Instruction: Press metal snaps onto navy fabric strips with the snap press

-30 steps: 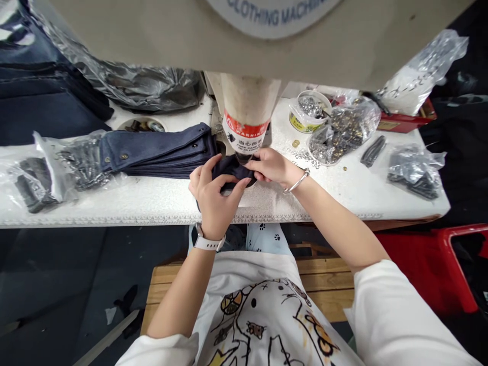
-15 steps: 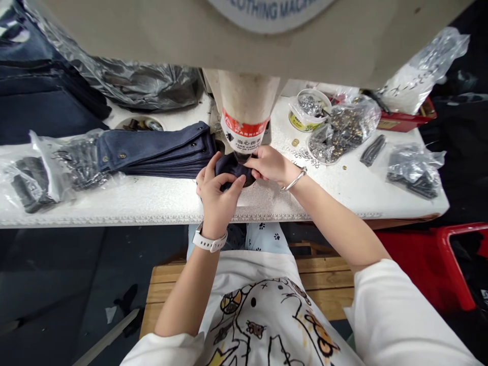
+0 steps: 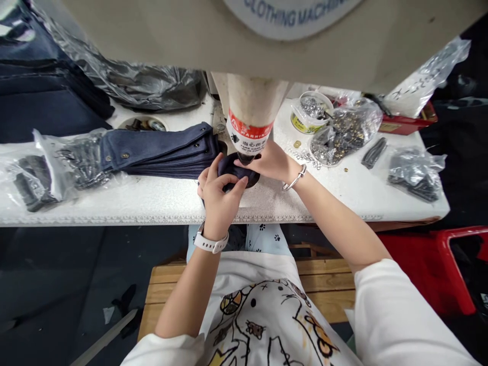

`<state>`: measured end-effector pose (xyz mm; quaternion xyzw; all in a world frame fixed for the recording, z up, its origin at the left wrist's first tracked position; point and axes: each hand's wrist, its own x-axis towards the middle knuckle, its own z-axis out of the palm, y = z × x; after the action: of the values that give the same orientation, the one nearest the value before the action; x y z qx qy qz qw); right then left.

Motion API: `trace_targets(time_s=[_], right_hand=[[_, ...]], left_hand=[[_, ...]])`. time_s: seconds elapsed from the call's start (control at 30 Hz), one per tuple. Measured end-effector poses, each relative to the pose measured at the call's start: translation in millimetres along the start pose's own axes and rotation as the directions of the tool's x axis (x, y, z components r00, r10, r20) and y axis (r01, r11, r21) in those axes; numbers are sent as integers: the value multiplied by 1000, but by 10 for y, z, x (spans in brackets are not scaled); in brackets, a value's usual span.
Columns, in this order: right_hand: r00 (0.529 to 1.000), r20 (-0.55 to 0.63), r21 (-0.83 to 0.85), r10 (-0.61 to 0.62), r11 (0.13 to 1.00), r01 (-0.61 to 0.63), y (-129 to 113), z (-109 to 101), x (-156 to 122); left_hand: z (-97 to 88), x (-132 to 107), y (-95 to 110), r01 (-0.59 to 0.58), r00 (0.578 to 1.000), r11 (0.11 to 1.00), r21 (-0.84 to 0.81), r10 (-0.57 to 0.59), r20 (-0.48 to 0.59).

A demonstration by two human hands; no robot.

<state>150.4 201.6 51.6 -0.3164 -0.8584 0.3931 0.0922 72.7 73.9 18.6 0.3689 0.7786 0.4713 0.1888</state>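
Observation:
My left hand is closed on a dark navy piece of fabric, thumb and fingers pinching its near edge under the machine's press head. Past that head, my right hand reaches in from the right, its thumb tip over the fabric just below the nozzle. Its other fingers are partly hidden behind the head, so whatever small thing they pinch does not show. Just left of my left hand lies a stack of navy fabric strips with brass eyelets at their ends.
On the right are a tub of metal parts, a bag of eyelets, loose rings and a bag of dark strips. Plastic bags and dark cloth lie left. The machine body overhangs above.
My right hand has moved slightly further in behind the press head, and its fingers are more hidden. My left hand keeps its hold on the fabric. The view has shifted slightly.

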Motion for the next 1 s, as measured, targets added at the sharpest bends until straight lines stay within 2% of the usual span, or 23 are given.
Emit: trace_targets(time_s=[0.13, 0.3, 0.47, 0.7, 1.0], right_hand=[[991, -78, -147, -110, 984, 98, 73, 87, 19], [983, -149, -241, -111, 968, 73, 114, 168, 16], [980, -163, -166, -115, 982, 88, 102, 166, -12], [973, -214, -95, -90, 993, 71, 84, 167, -44], [976, -193, -38, -97, 995, 92, 108, 158, -13]], left_hand=[[6, 13, -11, 12, 1000, 1000, -27, -12, -10], [-1, 25, -13, -2, 1000, 1000, -3, 2, 8], [0, 19, -18, -26, 1000, 1000, -7, 26, 5], [0, 17, -9, -1, 1000, 999, -40, 1, 16], [10, 5, -29, -30, 1000, 999, 21, 30, 0]])
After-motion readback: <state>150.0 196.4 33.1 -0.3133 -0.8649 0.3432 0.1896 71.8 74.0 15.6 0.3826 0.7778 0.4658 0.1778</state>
